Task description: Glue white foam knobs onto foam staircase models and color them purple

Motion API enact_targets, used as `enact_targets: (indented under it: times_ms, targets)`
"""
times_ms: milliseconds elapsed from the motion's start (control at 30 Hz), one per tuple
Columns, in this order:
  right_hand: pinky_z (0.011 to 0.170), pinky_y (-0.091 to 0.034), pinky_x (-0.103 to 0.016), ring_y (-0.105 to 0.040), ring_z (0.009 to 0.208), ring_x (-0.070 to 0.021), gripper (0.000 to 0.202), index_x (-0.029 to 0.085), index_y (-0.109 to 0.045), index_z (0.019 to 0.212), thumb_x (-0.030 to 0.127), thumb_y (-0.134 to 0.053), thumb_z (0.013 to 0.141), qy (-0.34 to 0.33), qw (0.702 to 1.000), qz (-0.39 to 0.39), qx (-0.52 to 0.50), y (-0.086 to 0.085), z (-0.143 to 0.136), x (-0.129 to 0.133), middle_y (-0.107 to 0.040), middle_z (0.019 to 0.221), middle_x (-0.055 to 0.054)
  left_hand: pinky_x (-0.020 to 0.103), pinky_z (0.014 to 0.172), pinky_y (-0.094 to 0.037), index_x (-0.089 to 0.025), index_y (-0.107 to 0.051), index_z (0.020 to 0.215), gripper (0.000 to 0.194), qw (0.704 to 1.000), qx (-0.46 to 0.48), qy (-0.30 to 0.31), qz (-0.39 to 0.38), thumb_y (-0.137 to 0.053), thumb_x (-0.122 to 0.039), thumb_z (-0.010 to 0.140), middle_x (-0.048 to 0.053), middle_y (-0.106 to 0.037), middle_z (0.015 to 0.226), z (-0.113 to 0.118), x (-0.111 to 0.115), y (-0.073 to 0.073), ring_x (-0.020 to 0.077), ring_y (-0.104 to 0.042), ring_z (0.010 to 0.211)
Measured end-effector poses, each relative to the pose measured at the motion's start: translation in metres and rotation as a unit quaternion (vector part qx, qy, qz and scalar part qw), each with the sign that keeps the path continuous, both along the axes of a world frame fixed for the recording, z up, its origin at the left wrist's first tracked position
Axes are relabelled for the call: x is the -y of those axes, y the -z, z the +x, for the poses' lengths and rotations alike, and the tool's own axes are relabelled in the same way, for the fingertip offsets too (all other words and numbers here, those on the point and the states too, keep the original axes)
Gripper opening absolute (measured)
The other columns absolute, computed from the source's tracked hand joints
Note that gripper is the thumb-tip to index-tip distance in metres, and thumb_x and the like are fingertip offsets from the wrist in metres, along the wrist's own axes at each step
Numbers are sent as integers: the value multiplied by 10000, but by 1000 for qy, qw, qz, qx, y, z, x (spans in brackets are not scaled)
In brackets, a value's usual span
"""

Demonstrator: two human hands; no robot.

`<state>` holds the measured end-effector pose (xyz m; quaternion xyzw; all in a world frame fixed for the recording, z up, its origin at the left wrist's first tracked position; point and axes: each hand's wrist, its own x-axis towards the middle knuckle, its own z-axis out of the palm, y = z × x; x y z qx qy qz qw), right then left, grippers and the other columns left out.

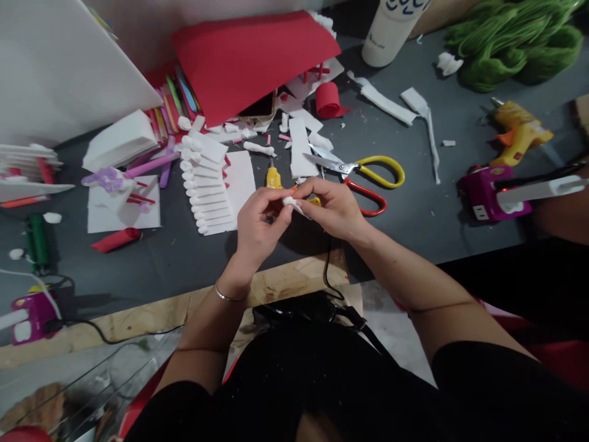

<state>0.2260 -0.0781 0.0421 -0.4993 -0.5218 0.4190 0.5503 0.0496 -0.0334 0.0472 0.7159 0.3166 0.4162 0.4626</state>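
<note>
Between the fingertips of both hands is a small rolled piece of white paper (pixel 291 201). My left hand (pixel 259 227) pinches its rounded end, and my right hand (pixel 332 207) grips its flatter tail. Partly hidden behind the hands lies a yellow glue gun (pixel 273 178). Scissors (pixel 343 166) with one yellow and one red handle rest open just beyond my right hand. To the left of my left hand, several white paper rolls with rounded heads (pixel 205 195) lie side by side in a row on a white sheet (pixel 242 175).
A red sheet (pixel 257 58) leans at the back. Green yarn (pixel 515 43), a white cup (pixel 391 31), another yellow glue gun (pixel 519 132) and a purple power socket (pixel 492 193) stand right. A purple paper flower (pixel 108 178) and a red roll (pixel 116 240) lie left. A cord (pixel 326 264) hangs over the wooden edge.
</note>
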Motion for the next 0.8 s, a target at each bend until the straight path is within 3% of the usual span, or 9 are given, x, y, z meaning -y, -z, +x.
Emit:
enact_targets:
  times_ms: [100,200,333,533,800]
  targets:
    - [877,-543,-338,-702,900,-169,422,218,-778,975,629,-693,927,-29,1000,-5,10,-1,0,1,-776,957,-39,227,636,-570,-225,-744,1053,272,998,41,-12,-41,-733,-476,950,17,-726,945,1,-3,3,107,-677,714]
    - [894,-552,-334,-705,951,-175,470,218,-768,1041,658,-735,879,-48,999,-20,8,-3,-2,2,-781,1036,-48,229,653,-574,-216,-737,989,314,996,66,-18,-63,-774,-518,912,14,-724,914,2,-6,3,109,-683,721]
    - [842,-546,-325,-694,880,-166,459,207,-750,968,651,-760,852,-22,999,-32,15,-2,-1,0,-779,958,-37,229,661,-580,-218,-730,947,367,992,73,8,-103,-823,-560,853,14,-716,930,3,-8,1,111,-687,752]
    - [753,-522,-290,-638,759,-139,259,199,-729,851,457,-744,874,2,998,-31,46,-5,3,-2,-742,817,-8,216,594,-563,-220,-721,948,372,982,64,61,-165,-856,-543,824,12,-722,935,3,-7,-4,100,-677,710]
    - [755,-526,-290,-656,788,-150,185,206,-741,877,387,-710,868,-1,996,-29,85,-9,1,-1,-755,851,-15,201,538,-548,-214,-643,892,430,987,32,16,-156,-820,-602,839,-23,-675,777,3,-6,-3,89,-653,615]
